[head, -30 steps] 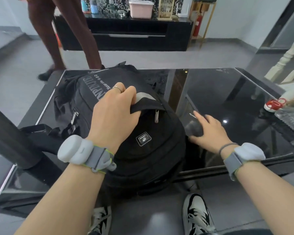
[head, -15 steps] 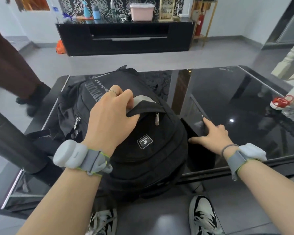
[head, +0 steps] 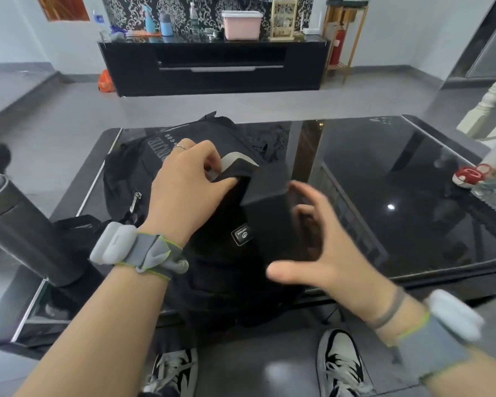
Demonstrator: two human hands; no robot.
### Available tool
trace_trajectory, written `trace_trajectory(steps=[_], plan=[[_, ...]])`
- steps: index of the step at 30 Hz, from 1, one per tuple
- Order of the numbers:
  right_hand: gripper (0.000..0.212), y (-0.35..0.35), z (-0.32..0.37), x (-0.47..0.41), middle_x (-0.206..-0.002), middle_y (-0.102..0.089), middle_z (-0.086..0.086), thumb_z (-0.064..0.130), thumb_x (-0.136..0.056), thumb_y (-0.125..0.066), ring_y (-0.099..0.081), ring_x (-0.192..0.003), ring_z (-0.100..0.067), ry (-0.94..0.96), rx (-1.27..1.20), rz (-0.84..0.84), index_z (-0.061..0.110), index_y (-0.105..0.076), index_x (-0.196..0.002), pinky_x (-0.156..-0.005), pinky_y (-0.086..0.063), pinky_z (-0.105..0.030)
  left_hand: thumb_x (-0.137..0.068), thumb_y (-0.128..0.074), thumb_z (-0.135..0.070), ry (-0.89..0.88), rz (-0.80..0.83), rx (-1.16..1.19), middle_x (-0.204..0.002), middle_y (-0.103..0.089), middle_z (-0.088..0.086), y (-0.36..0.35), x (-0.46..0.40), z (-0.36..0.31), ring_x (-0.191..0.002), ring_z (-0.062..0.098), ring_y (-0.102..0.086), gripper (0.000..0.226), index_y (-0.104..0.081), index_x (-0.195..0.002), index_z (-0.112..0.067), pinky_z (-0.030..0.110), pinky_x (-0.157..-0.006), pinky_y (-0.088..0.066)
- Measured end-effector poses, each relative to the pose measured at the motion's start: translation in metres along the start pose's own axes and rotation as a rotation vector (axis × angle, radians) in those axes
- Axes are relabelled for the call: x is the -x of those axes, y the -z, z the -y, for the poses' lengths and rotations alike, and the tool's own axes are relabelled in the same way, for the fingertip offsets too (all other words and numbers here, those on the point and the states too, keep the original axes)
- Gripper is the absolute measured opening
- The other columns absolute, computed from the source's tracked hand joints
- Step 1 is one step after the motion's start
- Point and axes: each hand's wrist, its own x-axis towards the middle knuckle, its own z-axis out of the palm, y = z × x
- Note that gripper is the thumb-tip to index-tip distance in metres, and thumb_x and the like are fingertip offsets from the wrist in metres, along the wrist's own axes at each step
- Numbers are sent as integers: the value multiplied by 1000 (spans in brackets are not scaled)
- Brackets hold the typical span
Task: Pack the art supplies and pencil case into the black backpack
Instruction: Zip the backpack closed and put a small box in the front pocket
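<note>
The black backpack (head: 212,282) lies on the glass table (head: 413,173), its top towards me. My left hand (head: 184,196) grips the edge of its open top pocket and holds it up, and a grey lining shows under my fingers. A flat black pencil case (head: 269,213) stands on end against the right side of the opening. My right hand (head: 332,253) holds it, with the fingers round its far side and the thumb below its near end. The hand and the case are blurred.
A dark metal flask (head: 20,224) lies at the table's left edge, next to the backpack's straps. A small red and white item (head: 470,174) sits at the far right edge. A black cabinet (head: 212,67) stands across the room. My shoes (head: 341,365) are below the table's near edge.
My right hand has lifted the black case off the table beside the backpack and brought it left and up to the pocket opening. My left hand still holds the pocket open.
</note>
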Motion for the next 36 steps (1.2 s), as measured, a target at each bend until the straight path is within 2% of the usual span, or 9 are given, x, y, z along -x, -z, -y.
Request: trace_trajectory(steps=[2, 7, 17, 20, 22, 24, 28, 33, 36], plan=[[118, -16, -7, -3, -141, -41, 9, 30, -54, -96, -45, -134, -11, 26, 162, 18, 44, -25, -146, -109, -42, -41, -69, -72, -50, 32, -6, 20, -85, -54, -10, 1, -3, 1, -77, 11, -60, 26, -58, -76, -29, 39, -80, -53], [118, -29, -11, -6, -147, -32, 14, 31, -57, -93, -35, -139, -9, 77, 256, -14, 41, -21, -149, -110, -40, -40, -71, -80, -40, 62, -12, 26, -83, -57, -7, 7, -9, 6, -78, 12, -59, 24, -60, -72, -25, 32, -76, -48], [113, -36, -13, -3, -145, -36, 16, 36, -58, -94, -38, -137, -4, 61, 307, 44, 36, -26, -149, -109, -42, -34, -74, -77, -43, 28, -6, 24, -78, -53, -7, 5, -11, 4, -79, 19, -54, 30, -57, -65, -24, 40, -78, -51], [112, -39, -15, -12, -143, -33, 20, 42, -60, -91, -33, -135, 7, 49, 375, 22, 36, -25, -150, -109, -34, -17, -74, -76, -43, 23, -17, 14, -78, -53, -7, 5, -10, 1, -80, 21, -55, 29, -55, -66, -24, 41, -77, -51], [112, -44, -15, -18, -140, -32, 21, 47, -61, -89, -31, -128, 14, 14, 427, 28, 39, -23, -151, -99, -29, -1, -74, -76, -41, -3, -7, -6, -77, -52, -7, 4, -9, -2, -79, 22, -55, 30, -54, -65, -24, 42, -75, -51], [112, -48, -18, -22, -139, -30, 21, 52, -61, -86, -32, -126, 11, -23, 432, 1, 42, -21, -151, -89, -29, 3, -76, -77, -35, -33, -6, -51, -77, -51, -6, 4, -6, -3, -78, 24, -54, 30, -52, -64, -23, 43, -73, -51], [113, -52, -18, -28, -139, -31, 19, 59, -60, -83, -33, -123, 8, -43, 469, -74, 44, -19, -151, -84, -28, 1, -77, -75, -28, -67, -38, -129, -80, -51, -4, 11, -4, -4, -78, 27, -54, 28, -51, -65, -20, 41, -68, -49], [115, -52, -20, -27, -137, -32, 15, 66, -58, -80, -34, -132, -5, -81, 558, -162, 44, -15, -152, -103, -35, -20, -79, -72, -20, -115, -65, -237, -89, -52, -5, 17, 4, -7, -75, 29, -54, 20, -53, -72, -18, 35, -63, -41], [116, -45, -20, -30, -134, -32, 13, 64, -58, -81, -36, -130, -8, -133, 549, -199, 44, -16, -152, -100, -32, -20, -82, -65, -10, -138, -78, -295, -96, -50, -3, 20, 14, -9, -71, 30, -52, 16, -51, -83, -17, 35, -60, -39]])
